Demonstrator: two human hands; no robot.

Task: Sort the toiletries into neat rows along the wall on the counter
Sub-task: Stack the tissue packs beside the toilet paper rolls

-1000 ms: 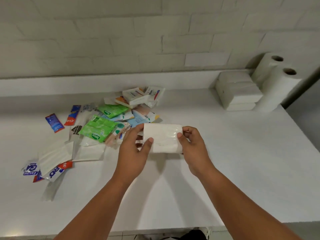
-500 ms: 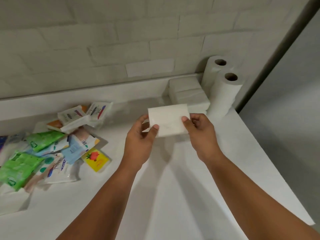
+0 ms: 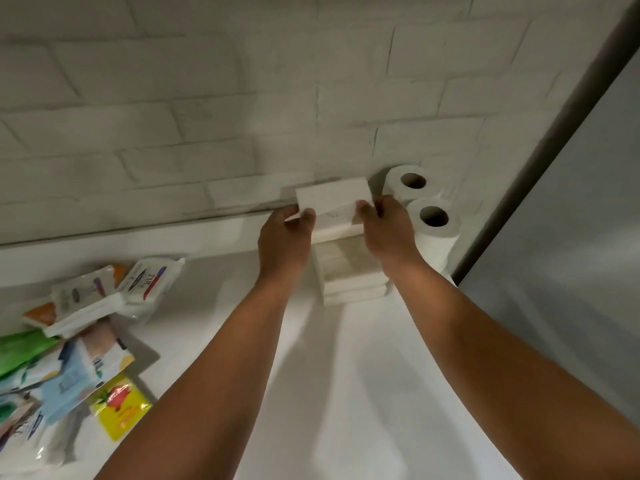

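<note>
- A flat white rectangular pack of tissues (image 3: 332, 202) is held by both hands right over the stack of matching white packs (image 3: 349, 277). That stack sits on the white table (image 3: 346, 393) against the white brick wall (image 3: 207, 116).
- The left hand (image 3: 284, 237) pinches the pack's left end and the right hand (image 3: 386, 230) its right end. Thumbs lie on top, and the other fingers are hidden beneath.
- The pack's long axis runs along the wall, in line with the stack below. What is left of the placing looks like a straight move down, with neither hand the nearer.
- I cannot tell whether the pack already touches the stack's top.
- Just right of the stack stand two upright white paper rolls (image 3: 433, 244).
- Well left of the stack lies a loose heap of coloured sachets and packets (image 3: 79, 341), not yet in rows.
</note>
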